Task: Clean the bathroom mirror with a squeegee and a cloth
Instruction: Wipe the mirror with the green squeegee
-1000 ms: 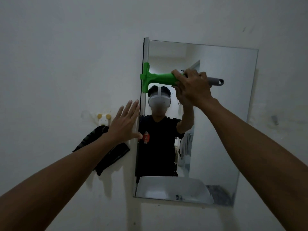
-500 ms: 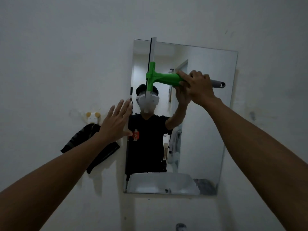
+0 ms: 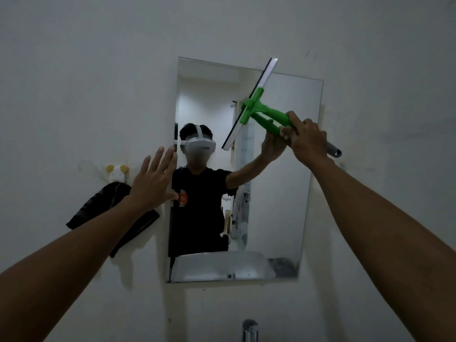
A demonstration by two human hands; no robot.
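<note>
A frameless rectangular mirror (image 3: 278, 193) hangs on the white wall ahead. My right hand (image 3: 309, 138) grips the handle of a green squeegee (image 3: 259, 107). Its long blade is tilted diagonally across the upper right part of the glass, with the top end past the mirror's upper edge. My left hand (image 3: 155, 180) is flat with fingers spread against the mirror's left edge, holding nothing. A dark cloth (image 3: 108, 206) hangs on the wall left of the mirror, partly hidden by my left forearm.
A small yellow-and-white wall hook (image 3: 117, 172) holds the dark cloth. The top of a chrome tap (image 3: 249, 330) shows at the bottom edge below the mirror. The mirror reflects a person and a white basin.
The squeegee has swept from the mirror's left edge to its upper right, and its blade has tilted from upright to diagonal. My left hand stays at the left edge.
</note>
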